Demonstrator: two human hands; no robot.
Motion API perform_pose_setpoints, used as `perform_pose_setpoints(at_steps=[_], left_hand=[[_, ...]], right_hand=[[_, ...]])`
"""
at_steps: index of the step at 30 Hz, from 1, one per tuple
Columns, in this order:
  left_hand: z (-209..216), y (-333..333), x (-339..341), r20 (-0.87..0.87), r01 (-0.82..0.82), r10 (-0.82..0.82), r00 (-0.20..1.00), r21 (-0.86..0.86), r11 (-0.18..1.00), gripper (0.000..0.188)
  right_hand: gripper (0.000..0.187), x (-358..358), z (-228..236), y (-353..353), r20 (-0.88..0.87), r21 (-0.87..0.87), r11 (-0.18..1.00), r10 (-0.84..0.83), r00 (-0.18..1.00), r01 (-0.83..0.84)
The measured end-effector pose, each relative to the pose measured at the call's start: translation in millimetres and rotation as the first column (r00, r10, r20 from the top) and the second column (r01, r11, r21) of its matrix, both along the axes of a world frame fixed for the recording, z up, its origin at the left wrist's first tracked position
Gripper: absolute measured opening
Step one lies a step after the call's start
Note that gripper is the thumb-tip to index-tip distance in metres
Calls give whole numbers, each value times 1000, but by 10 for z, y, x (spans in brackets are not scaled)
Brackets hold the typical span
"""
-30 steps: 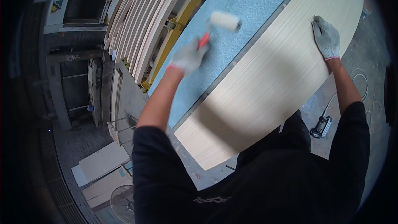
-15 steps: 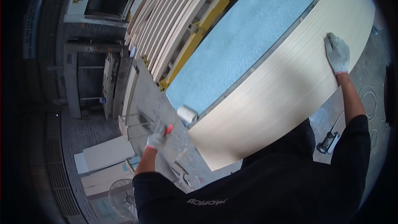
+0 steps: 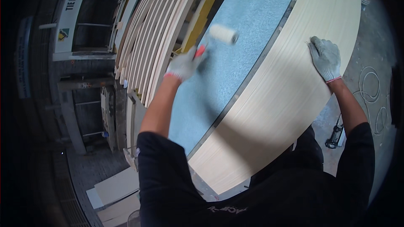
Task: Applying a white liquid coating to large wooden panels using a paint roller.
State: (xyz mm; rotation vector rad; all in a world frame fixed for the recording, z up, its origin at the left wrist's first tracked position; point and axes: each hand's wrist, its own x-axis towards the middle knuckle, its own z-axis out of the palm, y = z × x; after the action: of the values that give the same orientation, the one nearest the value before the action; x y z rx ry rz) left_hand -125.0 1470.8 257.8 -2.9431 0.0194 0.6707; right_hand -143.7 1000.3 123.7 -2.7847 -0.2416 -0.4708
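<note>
The gloved left hand (image 3: 182, 65) is gripping a red-handled white paint roller (image 3: 223, 34) over the speckled blue board (image 3: 248, 29); the right hand (image 3: 325, 57) is pressing flat, fingers spread, on the pale wood veneer sheet (image 3: 290, 92), which is covering the board's right side only.

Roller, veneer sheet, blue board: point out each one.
Roller (image 3: 224, 34), head view, on its white sleeve.
Veneer sheet (image 3: 286, 84), head view, on its bare middle.
Blue board (image 3: 248, 29), head view, on its speckled face right of the roller.

Stack of pale curved wooden slats (image 3: 145, 46) stands upper left. Yellow metal frame (image 3: 198, 21) just beside it; flat pale boards (image 3: 115, 187) on floor well below; coiled white cable (image 3: 372, 94) far right.
</note>
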Motion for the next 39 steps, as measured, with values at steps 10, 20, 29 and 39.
perform_pose_setpoints(at_steps=[10, 20, 29, 39], left_hand=[[7, 271, 77, 34, 12, -12, 999, 11, 1000, 63], [244, 3070, -3915, -53, -256, 266, 963, 150, 955, 54], [143, 2545, -2501, 24, -120, 117, 993, 198, 973, 66], [-98, -1227, 2398, 82, -20, 10, 997, 119, 993, 55]], right_hand=[[20, 22, -129, -48, 56, 85, 995, 57, 997, -62], [17, 10, 42, -56, 121, -34, 996, 83, 989, -79], [10, 36, 136, 58, 141, 102, 968, 213, 967, -228], [15, 696, 165, -491, -23, 565, 634, 652, 758, -528]])
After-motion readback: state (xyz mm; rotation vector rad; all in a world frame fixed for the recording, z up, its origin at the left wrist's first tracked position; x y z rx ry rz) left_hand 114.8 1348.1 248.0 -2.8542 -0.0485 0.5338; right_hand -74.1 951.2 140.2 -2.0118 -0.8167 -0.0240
